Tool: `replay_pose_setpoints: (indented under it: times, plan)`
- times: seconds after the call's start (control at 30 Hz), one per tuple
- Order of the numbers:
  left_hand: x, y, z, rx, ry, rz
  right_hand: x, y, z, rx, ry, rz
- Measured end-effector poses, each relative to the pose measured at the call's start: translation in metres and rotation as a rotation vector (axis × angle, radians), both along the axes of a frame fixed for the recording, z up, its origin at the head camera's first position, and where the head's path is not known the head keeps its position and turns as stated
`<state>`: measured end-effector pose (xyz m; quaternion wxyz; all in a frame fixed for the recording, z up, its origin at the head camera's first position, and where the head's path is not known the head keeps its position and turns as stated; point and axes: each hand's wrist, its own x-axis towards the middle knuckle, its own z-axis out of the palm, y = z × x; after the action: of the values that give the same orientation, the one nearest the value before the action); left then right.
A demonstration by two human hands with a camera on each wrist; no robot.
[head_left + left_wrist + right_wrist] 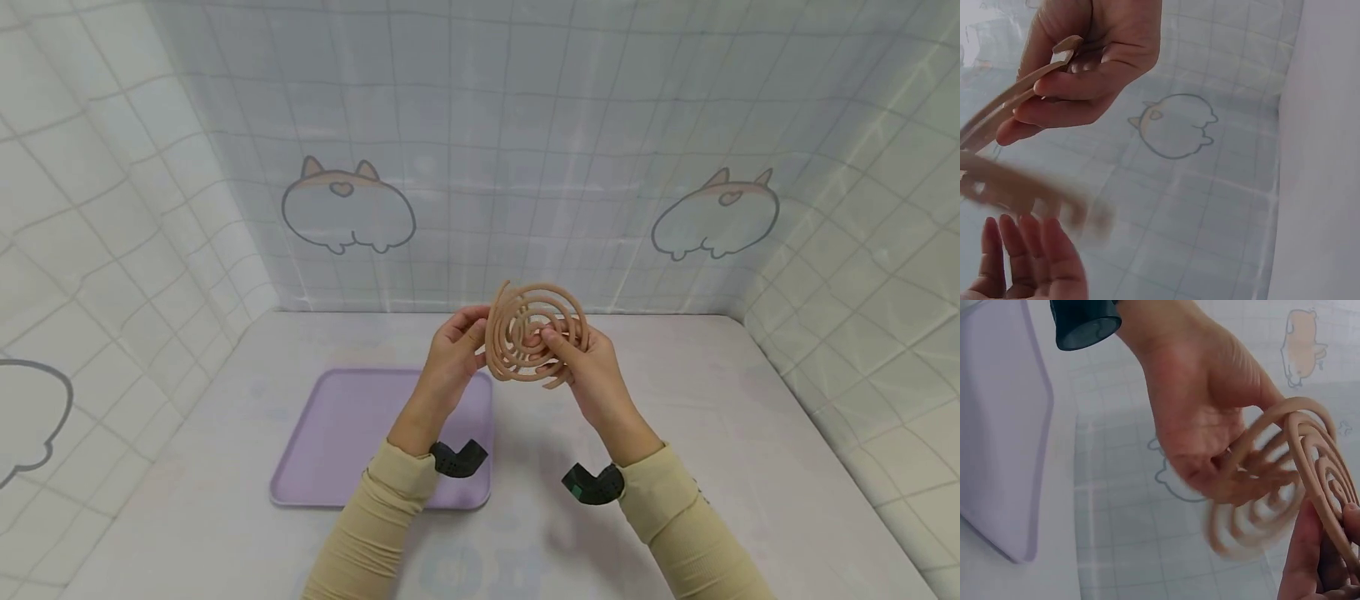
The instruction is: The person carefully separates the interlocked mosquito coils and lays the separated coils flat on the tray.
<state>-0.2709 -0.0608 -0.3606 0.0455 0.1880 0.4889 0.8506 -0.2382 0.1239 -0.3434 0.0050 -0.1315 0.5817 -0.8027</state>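
Note:
Two tan mosquito coils are held up above the table. One coil faces the head camera, and my right hand pinches it, thumb on the front near its centre and fingers behind. A second coil hangs at an angle beside it, blurred in both wrist views. My left hand is at the left edge of the coils. The left wrist view has its fingers fairly straight, with fingertips close to or touching the blurred coil. Whether the two coils still join at one edge is hard to tell.
A pale purple tray lies on the white table at the left, partly under my left forearm. Behind the table stands a gridded wall sheet with cartoon animal drawings. Dark wrist cameras sit on both wrists.

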Motion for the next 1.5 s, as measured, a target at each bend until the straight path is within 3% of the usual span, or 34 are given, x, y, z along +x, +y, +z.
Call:
replay_pose_setpoints:
  times: [0.13,0.27,0.7,1.0,1.07,1.3,1.5]
  plan:
    - [-0.001,0.001,-0.002,0.055,0.017,-0.093,0.0,0.0,0.001,-0.009,-0.006,0.027]
    - [-0.001,0.004,-0.004,0.06,0.008,-0.139,0.0,0.0,0.0,-0.029,-0.035,0.053]
    - [-0.005,0.003,-0.004,-0.117,0.001,-0.068,-0.001,0.001,0.002,-0.04,-0.027,0.086]
    - [-0.007,-0.001,-0.002,-0.193,-0.049,-0.17,0.0,0.003,0.003,-0.049,-0.031,0.094]
    - [-0.007,-0.003,-0.001,-0.189,-0.055,-0.153,0.0,0.004,0.004,-0.04,-0.031,0.086]
    - [-0.01,-0.015,0.002,-0.182,-0.091,-0.008,0.001,0.013,0.008,-0.048,-0.039,0.053]
    - [-0.01,-0.03,0.004,-0.167,-0.075,0.056,0.001,0.026,0.012,-0.042,-0.032,0.03]
